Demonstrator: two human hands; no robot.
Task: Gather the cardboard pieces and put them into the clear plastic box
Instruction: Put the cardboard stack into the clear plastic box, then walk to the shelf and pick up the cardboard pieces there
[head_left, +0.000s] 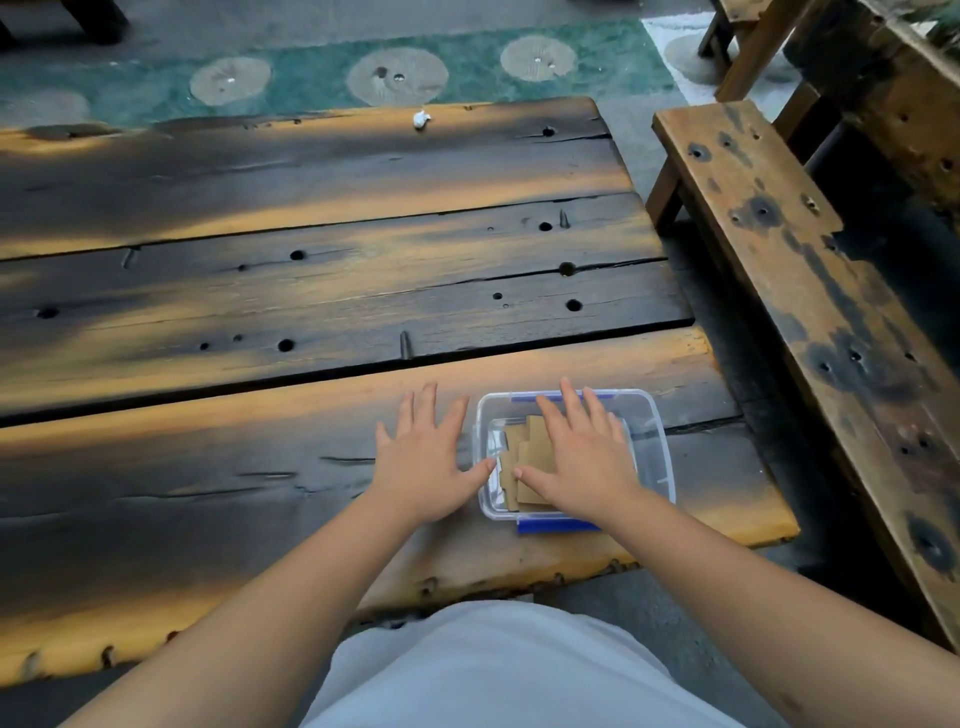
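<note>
A clear plastic box (655, 447) with blue latches stands near the front right edge of the wooden table (260, 322). Brown cardboard pieces (522, 457) lie stacked inside it, partly hidden. My right hand (582, 452) hovers flat over the box, fingers spread, covering much of the cardboard and holding nothing. My left hand (428, 457) is spread flat over the table just left of the box, its thumb tip near the box's left wall. I see no cardboard lying loose on the table.
A small crumpled white scrap (421, 119) lies at the table's far edge. A wooden bench (810, 291) runs along the right side, with more wooden furniture behind it. A green patterned floor strip (332, 78) lies beyond the table.
</note>
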